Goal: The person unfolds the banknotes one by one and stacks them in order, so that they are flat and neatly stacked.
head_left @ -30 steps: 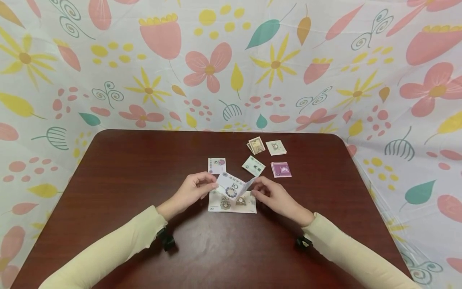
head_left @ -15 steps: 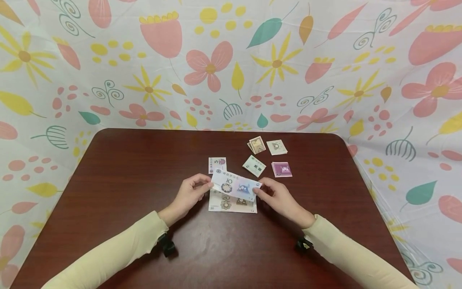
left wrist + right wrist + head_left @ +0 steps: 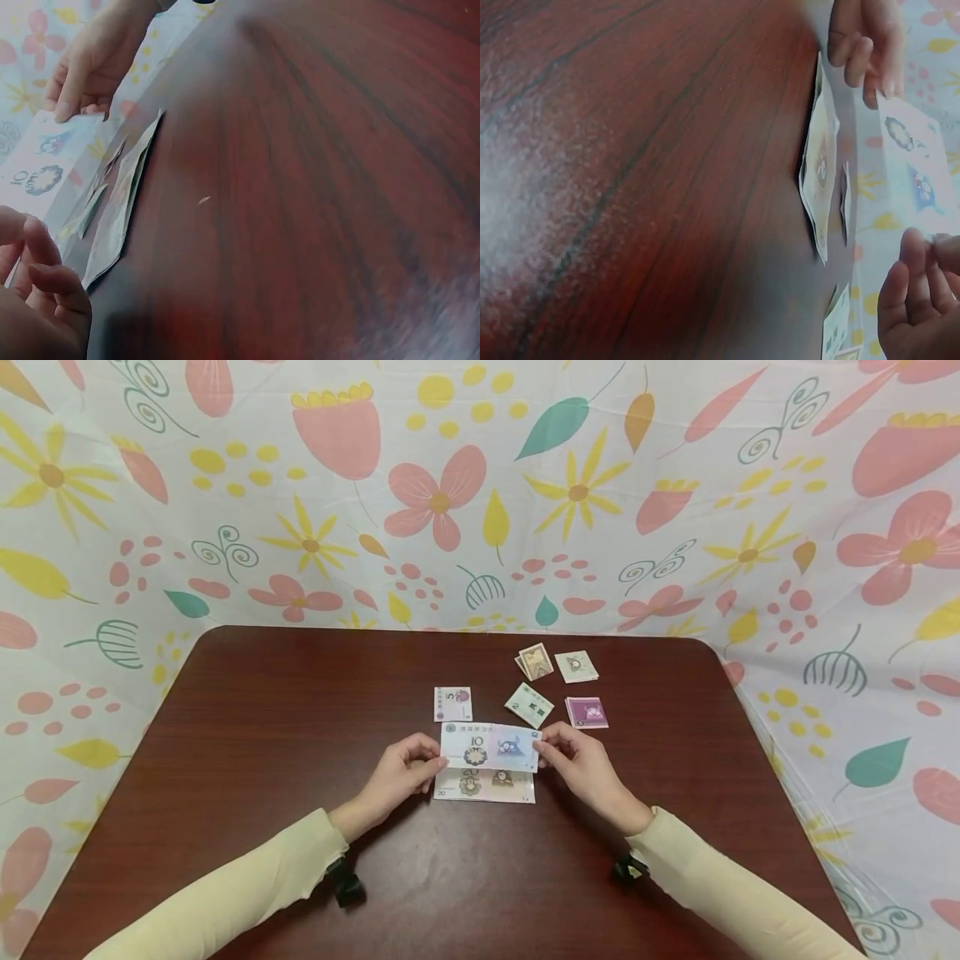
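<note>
An unfolded bluish play banknote marked 10 (image 3: 491, 747) is stretched between both hands, raised above the table. My left hand (image 3: 397, 778) pinches its left edge between thumb and fingers. At the opposite end my right hand (image 3: 588, 770) pinches the right edge. Under and in front of it lies a brownish banknote marked 20 (image 3: 483, 788), partly covered in the head view; the right wrist view shows this 20 banknote (image 3: 821, 165) as layered with lifted edges. Just behind the held note is a purple-white banknote marked 5 (image 3: 453, 703), lying on the table.
Folded notes lie at the back right: a green one marked 2 (image 3: 529, 704), a purple one (image 3: 587, 712), a brown one (image 3: 535, 662) and a pale one (image 3: 576, 666). The dark red wooden table (image 3: 300, 710) meets a flowered cloth (image 3: 480, 510) behind.
The 10 banknote was creased, its right part standing up; the hands have opened it flat. It then turned from slanted to level and came slightly lower.
</note>
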`<action>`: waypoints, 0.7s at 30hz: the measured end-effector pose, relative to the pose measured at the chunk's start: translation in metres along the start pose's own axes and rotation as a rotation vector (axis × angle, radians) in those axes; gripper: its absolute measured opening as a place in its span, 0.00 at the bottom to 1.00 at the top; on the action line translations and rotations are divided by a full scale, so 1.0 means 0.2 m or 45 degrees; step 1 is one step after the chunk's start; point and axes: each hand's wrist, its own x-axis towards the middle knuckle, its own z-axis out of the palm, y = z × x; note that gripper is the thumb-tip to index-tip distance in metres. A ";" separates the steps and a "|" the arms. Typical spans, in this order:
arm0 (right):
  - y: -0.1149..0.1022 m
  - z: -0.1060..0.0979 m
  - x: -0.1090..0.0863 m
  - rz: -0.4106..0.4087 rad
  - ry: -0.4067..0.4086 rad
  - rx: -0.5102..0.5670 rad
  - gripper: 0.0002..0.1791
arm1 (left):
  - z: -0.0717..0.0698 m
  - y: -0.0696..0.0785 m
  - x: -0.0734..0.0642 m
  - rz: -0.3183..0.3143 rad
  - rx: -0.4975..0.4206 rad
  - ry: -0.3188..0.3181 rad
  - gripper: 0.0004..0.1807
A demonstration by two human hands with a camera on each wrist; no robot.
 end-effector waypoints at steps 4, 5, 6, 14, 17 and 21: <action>-0.01 0.00 0.00 0.027 -0.010 0.011 0.03 | -0.03 0.02 0.01 0.142 0.109 -0.003 0.14; -0.01 0.00 0.00 0.036 -0.014 0.010 0.03 | -0.03 0.03 0.02 0.178 0.154 -0.004 0.16; -0.01 0.00 0.00 0.035 -0.017 0.019 0.03 | -0.04 0.03 0.02 0.219 0.208 -0.006 0.18; 0.02 0.01 0.00 0.038 -0.037 0.100 0.08 | -0.04 0.06 0.01 0.466 0.548 -0.046 0.13; 0.02 0.01 0.00 0.018 -0.057 0.141 0.13 | -0.03 0.06 0.01 0.445 0.553 -0.078 0.10; 0.02 0.01 -0.01 -0.044 -0.082 0.074 0.09 | -0.03 0.06 0.01 0.426 0.555 -0.063 0.08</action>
